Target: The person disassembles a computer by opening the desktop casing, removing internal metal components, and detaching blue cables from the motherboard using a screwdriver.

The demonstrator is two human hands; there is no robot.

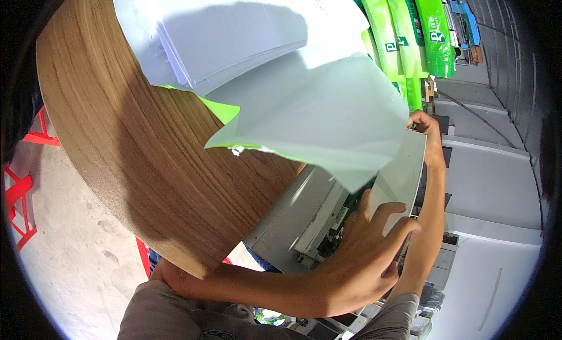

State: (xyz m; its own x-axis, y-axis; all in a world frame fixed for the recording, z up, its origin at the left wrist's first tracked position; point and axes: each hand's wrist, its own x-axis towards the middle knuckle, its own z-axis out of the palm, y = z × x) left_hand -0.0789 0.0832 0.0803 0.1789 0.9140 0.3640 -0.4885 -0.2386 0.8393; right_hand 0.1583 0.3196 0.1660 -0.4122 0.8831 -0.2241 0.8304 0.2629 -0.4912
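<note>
We hold machine lid point(404, 170) raised, right hand point(426, 124) gripping its edge; left hand point(366, 246), fingers spread, presses lid underside. Next, we judge: steady lid, reach inside.

The round table point(146, 164) is smooth wood-grain laminate with a faint sheen; the paper stack point(234, 35) is matt white, the loose sheet point(316, 111) thin and semi-glossy, the machine point(293, 223) matt grey plastic, the green packs point(421, 29) shiny film
</note>
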